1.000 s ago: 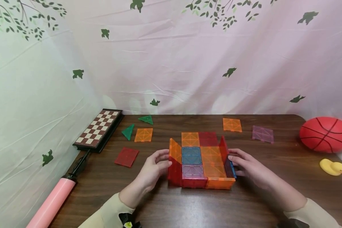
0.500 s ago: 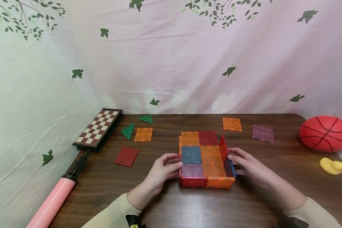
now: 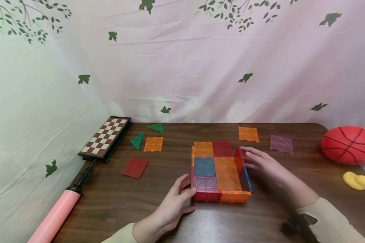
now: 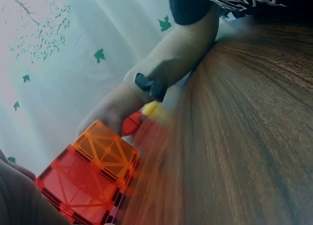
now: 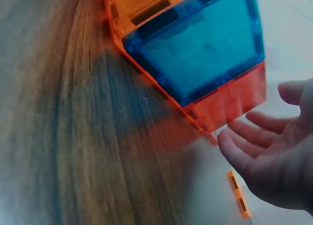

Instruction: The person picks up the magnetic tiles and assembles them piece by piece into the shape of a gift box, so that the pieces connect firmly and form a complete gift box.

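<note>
A person's two hands work at a box (image 3: pixel 220 172) of coloured magnetic tiles, which sits on a dark wood worktop (image 3: pixel 261 216) between them.

The left hand (image 3: pixel 176 202) rests at the box's near left corner. Its fingers are loosely curved and its fingertips touch the low red wall there — the grip closes round nothing. The left wrist view shows the red and orange near wall (image 4: pixel 88 176) just beside this hand.

The right hand (image 3: pixel 266 165) lies flat-fingered against the outside of the box's right wall, by the upright red tile (image 3: pixel 238 158). Its grip is relaxed and wide, holding nothing. In the right wrist view the fingers (image 5: pixel 254 151) are spread, just beside a blue tile (image 5: pixel 200 44) that leans on the wall, apart from it.

Inside the box, between the hands, the floor shows orange, red, blue and purple squares.

Beyond the left hand lie loose tiles — a red square (image 3: pixel 135 167), an orange square (image 3: pixel 153 144) and two green triangles (image 3: pixel 137 140). Farther left are a chessboard (image 3: pixel 104 136) and a pink pump (image 3: pixel 53 219).

Beyond the right hand lie an orange square (image 3: pixel 248 134) and a purple square (image 3: pixel 281 144). Well off to its right sit a red ball (image 3: pixel 349 145) and a yellow duck (image 3: pixel 356 180).
</note>
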`<state>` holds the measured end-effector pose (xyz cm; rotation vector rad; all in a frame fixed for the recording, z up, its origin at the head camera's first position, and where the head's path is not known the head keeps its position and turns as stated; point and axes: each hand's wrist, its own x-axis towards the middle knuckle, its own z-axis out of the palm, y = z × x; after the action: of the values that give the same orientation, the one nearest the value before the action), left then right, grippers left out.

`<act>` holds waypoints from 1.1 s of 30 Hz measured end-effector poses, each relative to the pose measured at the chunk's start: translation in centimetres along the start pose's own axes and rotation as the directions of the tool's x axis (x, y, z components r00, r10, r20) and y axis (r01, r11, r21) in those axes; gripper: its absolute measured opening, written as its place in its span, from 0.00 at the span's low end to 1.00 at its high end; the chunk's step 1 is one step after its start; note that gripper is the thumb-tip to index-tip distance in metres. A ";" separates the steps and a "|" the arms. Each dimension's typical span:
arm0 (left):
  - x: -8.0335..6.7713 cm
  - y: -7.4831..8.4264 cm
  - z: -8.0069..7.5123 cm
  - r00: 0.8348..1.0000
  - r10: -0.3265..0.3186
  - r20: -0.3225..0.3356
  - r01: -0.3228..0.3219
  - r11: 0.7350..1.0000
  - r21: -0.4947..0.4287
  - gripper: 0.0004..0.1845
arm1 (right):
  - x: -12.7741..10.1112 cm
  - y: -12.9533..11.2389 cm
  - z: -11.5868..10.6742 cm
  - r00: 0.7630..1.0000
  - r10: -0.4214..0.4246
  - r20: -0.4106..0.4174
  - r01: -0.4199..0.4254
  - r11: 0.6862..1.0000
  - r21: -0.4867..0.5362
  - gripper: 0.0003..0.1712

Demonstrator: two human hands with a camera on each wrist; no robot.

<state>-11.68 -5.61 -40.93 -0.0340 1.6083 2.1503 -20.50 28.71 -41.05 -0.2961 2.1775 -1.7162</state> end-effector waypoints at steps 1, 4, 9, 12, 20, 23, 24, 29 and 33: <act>0.0 0.0 0.1 1.000 -0.001 0.006 0.001 1.000 -0.018 0.40 | 0.2 0.0 0.0 1.000 -0.001 0.007 0.001 1.000 -0.003 0.36; 0.1 0.0 0.1 1.000 0.017 0.017 -0.016 0.998 -0.056 0.39 | 0.6 0.1 0.1 1.000 -0.012 0.008 0.012 1.000 0.007 0.35; 0.4 0.2 -0.2 0.999 0.049 0.019 -0.048 0.997 -0.059 0.35 | 0.4 0.2 0.2 0.999 -0.030 -0.015 0.031 0.999 0.025 0.31; 0.6 0.5 -0.6 0.998 0.060 -0.001 -0.060 0.997 -0.041 0.31 | 0.0 0.3 0.1 0.999 -0.035 -0.024 0.035 0.999 0.005 0.29; 2.1 1.2 -2.4 0.987 0.119 -0.107 -0.120 0.993 -0.006 0.24 | -2.7 0.3 0.6 0.999 -0.032 -0.033 0.030 0.997 -0.072 0.24; 3.2 1.5 -3.0 0.980 0.138 -0.143 -0.140 0.990 0.000 0.21 | -4.0 0.3 1.1 1.000 -0.009 -0.020 0.007 0.996 -0.088 0.24; 3.6 1.6 -3.2 0.977 0.146 -0.154 -0.147 0.989 0.000 0.21 | -4.4 0.3 1.3 1.000 0.004 -0.010 -0.005 0.996 -0.086 0.24; 6.4 2.3 -4.0 0.966 0.180 -0.184 -0.182 0.983 0.004 0.20 | -5.8 -0.1 2.4 0.996 0.035 0.077 -0.029 0.997 -0.072 0.23; 8.8 3.0 -4.5 0.967 0.192 -0.167 -0.193 0.981 0.008 0.21 | -6.3 -0.4 3.4 0.982 -0.005 0.189 0.015 0.999 -0.051 0.20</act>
<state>-21.76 -7.44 -42.12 -0.0645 1.7606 2.3559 -13.41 27.90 -40.49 -0.4650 2.0880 -1.5687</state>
